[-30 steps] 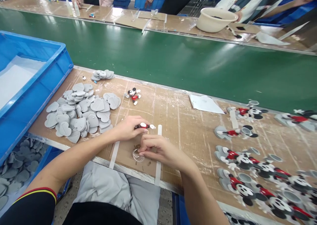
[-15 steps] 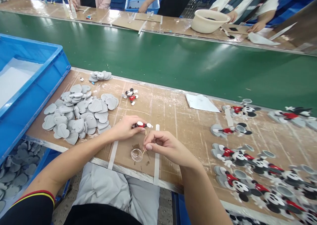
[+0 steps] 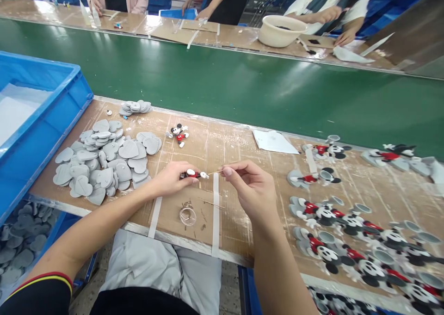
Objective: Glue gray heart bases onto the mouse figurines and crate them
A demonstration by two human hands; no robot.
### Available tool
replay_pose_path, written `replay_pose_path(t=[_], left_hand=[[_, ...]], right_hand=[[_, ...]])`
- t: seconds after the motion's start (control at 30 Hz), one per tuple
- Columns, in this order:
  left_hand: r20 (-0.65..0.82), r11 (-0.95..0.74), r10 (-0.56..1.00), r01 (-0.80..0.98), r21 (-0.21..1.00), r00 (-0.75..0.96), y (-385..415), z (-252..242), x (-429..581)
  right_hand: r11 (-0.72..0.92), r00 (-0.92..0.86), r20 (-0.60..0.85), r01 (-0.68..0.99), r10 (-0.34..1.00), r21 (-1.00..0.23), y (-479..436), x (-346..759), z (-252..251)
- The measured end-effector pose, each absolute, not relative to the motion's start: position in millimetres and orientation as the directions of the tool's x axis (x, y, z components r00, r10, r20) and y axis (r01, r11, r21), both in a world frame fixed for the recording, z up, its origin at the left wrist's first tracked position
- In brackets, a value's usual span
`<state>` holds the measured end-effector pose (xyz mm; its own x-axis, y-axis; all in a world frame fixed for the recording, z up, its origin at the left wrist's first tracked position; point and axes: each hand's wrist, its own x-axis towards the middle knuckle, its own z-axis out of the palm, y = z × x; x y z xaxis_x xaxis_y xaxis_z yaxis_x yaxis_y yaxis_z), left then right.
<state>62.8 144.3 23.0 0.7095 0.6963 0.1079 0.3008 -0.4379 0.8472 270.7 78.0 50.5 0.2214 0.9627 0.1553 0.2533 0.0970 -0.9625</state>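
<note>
My left hand (image 3: 173, 178) is closed around a small Mickey Mouse figurine (image 3: 193, 172), whose white hand points to the right. Between thumb and fingers of my right hand (image 3: 252, 185) is a thin wooden stick (image 3: 215, 172), its tip touching or very near the figurine's white hand. Below them a small clear cup (image 3: 188, 216) rests on a stained cardboard sheet (image 3: 166, 218), with another stick (image 3: 213, 204) lying beside it. One more Mickey figurine (image 3: 179, 134) lies on the table beyond my left hand.
Grey heart-shaped pieces (image 3: 111, 160) are piled on the left beside a blue crate (image 3: 45, 120). Several Mickey figurines on grey bases (image 3: 326, 213) lie in rows at right. A green conveyor belt (image 3: 208, 83) runs across, with people working beyond it near a cream tub (image 3: 280, 32).
My right hand has lifted away from the clear cup and moved up and right, bringing the stick to the figurine. My left hand still holds the figurine; the view has shifted slightly.
</note>
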Motion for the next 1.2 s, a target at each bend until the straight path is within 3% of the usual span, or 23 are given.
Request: replay_pose_path(t=[0.4, 1.2], left_hand=[[0.101, -0.438, 0.696, 0.309, 0.844, 0.711, 145.6, 23.3, 62.9], [0.123, -0.467, 0.677, 0.295, 0.833, 0.725, 145.7, 19.5, 62.5]], right_hand=[[0.192, 0.126, 0.298, 0.523, 0.946, -0.83, 75.9, 262.2, 45.3], [0.301, -0.009, 0.381, 0.632, 0.925, -0.714, 75.1, 254.9, 46.2]])
